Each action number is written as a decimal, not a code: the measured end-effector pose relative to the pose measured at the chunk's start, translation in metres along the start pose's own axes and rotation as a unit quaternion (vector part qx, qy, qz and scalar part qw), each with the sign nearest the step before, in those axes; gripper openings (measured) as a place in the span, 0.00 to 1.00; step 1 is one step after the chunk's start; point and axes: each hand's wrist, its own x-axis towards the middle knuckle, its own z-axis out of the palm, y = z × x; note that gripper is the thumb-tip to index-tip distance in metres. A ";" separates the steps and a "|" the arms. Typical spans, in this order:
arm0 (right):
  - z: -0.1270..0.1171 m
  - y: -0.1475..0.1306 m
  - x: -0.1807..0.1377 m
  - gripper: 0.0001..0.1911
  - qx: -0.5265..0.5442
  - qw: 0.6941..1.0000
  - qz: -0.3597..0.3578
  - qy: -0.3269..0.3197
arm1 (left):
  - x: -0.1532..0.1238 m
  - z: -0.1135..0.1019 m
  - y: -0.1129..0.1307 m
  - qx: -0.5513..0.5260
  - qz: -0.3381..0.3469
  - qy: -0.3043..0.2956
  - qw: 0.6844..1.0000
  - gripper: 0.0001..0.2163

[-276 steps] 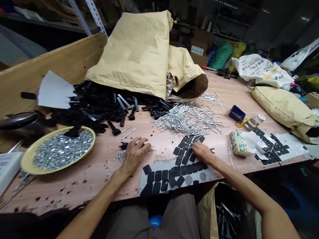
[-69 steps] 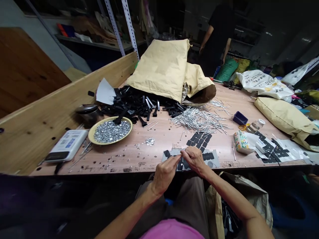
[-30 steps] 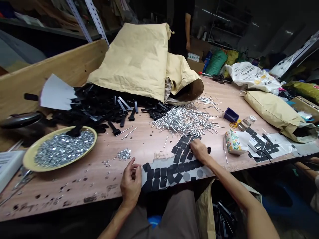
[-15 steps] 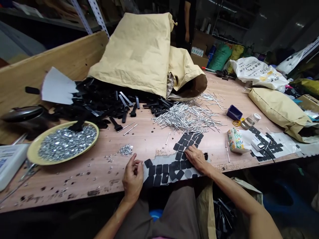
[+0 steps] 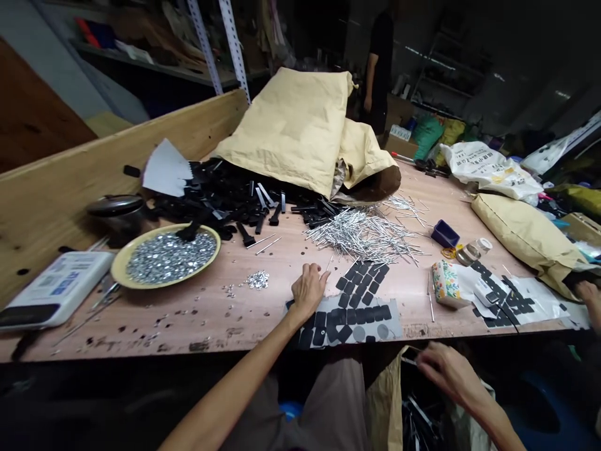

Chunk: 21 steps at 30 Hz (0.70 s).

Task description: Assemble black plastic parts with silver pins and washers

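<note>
My left hand [image 5: 308, 291] reaches over the bench with fingers bent. Its thumb and fingertips meet at the lower end of a thin metal pin [image 5: 330, 262]. Under its wrist lies a grey sheet [image 5: 394, 321] bearing rows of black rounded pads [image 5: 359, 285]. Beyond stands a large heap of similar metal pins [image 5: 364, 235]. My right hand [image 5: 446, 369] hangs over an open paper sack [image 5: 385, 398] below the bench edge. Black and silver pieces [image 5: 417, 416] lie inside that sack. Motion blurs the right fingers, so their hold is unclear.
On the left are a yellow bowl of small silver parts [image 5: 119, 260], a white scale [image 5: 89, 275] and a heap of black parts [image 5: 211, 185]. Large paper bags [image 5: 291, 125] stand behind. Another person's hand [image 5: 590, 294] shows at the right edge; a person [image 5: 378, 69] stands behind.
My right hand has left the pads and moved down and right to the sack. My left hand has gone forward and right, from beside the sheet to the pin. The view has shifted.
</note>
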 end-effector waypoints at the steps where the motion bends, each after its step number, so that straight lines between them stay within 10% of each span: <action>1: 0.001 0.008 -0.011 0.12 0.005 1.000 0.016 -0.006 | 0.006 0.003 0.004 0.002 -0.003 -0.006 1.000 0.13; 5: 0.006 0.022 -0.007 0.19 0.062 0.996 0.024 0.057 | 0.016 0.014 0.001 -0.016 0.003 0.004 1.000 0.07; 10: 0.008 -0.016 0.077 0.19 0.133 0.980 -0.110 0.096 | 0.033 0.000 -0.032 -0.041 -0.016 0.108 0.993 0.08; 16: 0.004 -0.114 0.204 0.15 0.098 0.946 -0.275 0.141 | 0.064 -0.036 -0.094 -0.080 -0.068 0.266 0.958 0.17; 21: -0.004 -0.232 0.294 0.11 0.055 0.946 -0.297 0.118 | 0.064 -0.025 -0.124 -0.248 -0.071 0.381 0.888 0.20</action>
